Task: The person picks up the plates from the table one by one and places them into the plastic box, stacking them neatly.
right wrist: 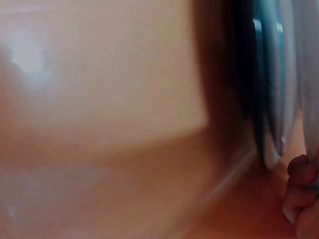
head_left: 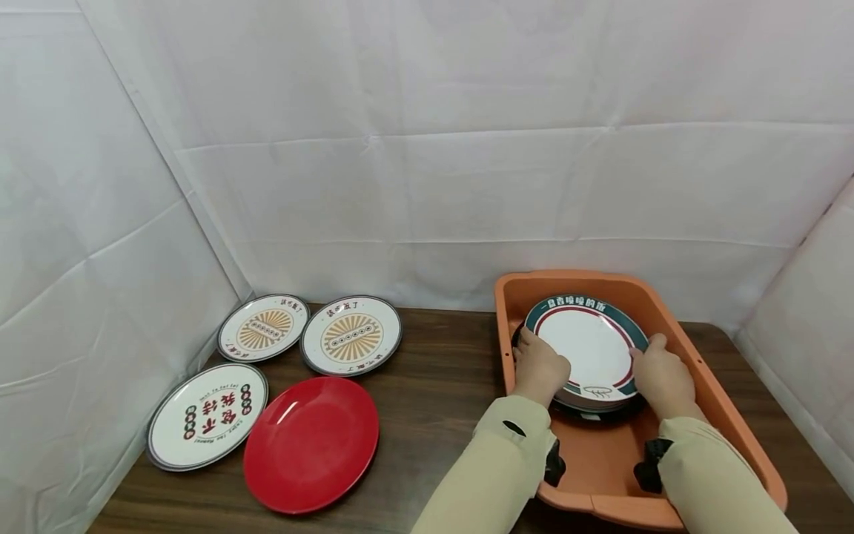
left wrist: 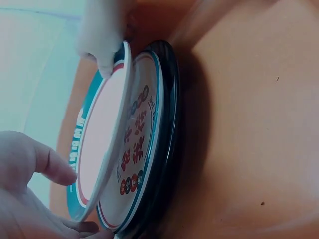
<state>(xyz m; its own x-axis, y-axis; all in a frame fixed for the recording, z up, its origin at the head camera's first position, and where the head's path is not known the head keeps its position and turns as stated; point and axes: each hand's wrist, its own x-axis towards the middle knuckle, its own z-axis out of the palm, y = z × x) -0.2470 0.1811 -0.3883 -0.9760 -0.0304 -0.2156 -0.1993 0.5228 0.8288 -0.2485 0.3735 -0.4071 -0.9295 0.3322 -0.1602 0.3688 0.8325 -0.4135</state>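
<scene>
From where I stood, the orange tub (head_left: 597, 460) looked like smooth moulded plastic, a rounded oblong with sloping walls and a thick, rolled rim. Inside it, toward the far end, was a round teal-rimmed plate (head_left: 590, 345), glossy and white in the middle, with a thin red ring and pale characters on its band. It was between the person's two hands and just above a printed plate (left wrist: 142, 134), with a narrow gap showing between them; under that, a dark plate (left wrist: 172, 62) gleamed.

The left hand (head_left: 539, 367) pinched the near-left edge, thumb over the rim and fingers underneath. The right hand (head_left: 665, 378) gripped the opposite edge likewise, its fingers curled below. Both sleeves (head_left: 494, 460) were pale, plain cloth.

Well to the left, on the dark wood-grained table (head_left: 440, 386), lay a shiny, plain red plate (head_left: 311, 445). Near it was a white plate with red lettering (head_left: 208, 417), and behind were two sunburst plates (head_left: 351, 336), side by side, rayed in yellow. Creased white fabric (head_left: 467, 185) hung behind everything, its fold lines running across in faint ridges.
</scene>
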